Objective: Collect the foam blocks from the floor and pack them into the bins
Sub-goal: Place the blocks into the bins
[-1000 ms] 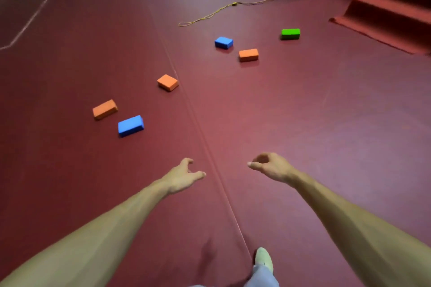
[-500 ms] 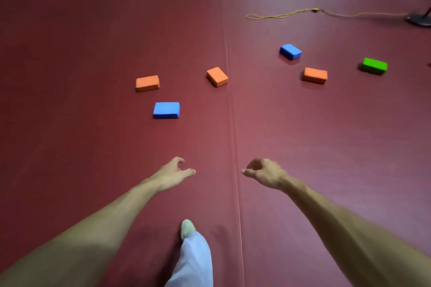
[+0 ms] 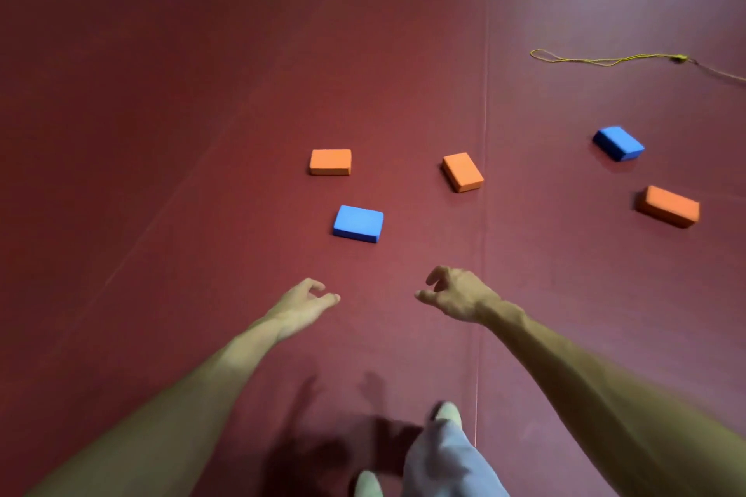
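Across the dark red floor (image 3: 193,141), flat on their broad faces and well apart from one another, five foam pieces are recorded, scattered loosely rather than laid out in any order. No edge or corner of the floor is in view, so the lengthwise seam (image 3: 483,125) is taken as reference. Left of the seam, the near blue block (image 3: 358,223) is noted with its long axis crosswise to the seam, slightly skewed. Beyond it lies the left orange block (image 3: 330,161), long axis also crosswise. The middle orange block (image 3: 462,171) is just beside the seam, long axis slanted from far left to near right. Right of the seam, the far blue block (image 3: 618,143) and the right orange block (image 3: 670,206) are both slanted the same way. A yellow cord (image 3: 605,60) is seen beyond them. Bins are not in view. Both arms are held forward over bare floor, short of every block. The left hand (image 3: 300,307) and the right hand (image 3: 456,295) are shown backs up, fingers loosely curled, with nothing gripped or touched; this is judged as readiness for a pick-up. A pale shoe (image 3: 446,414) is planted just left of the seam. The near blue block is judged the likely first target, being nearest the hands; with its long axis crosswise, a grip over its near and far long edges is suggested.
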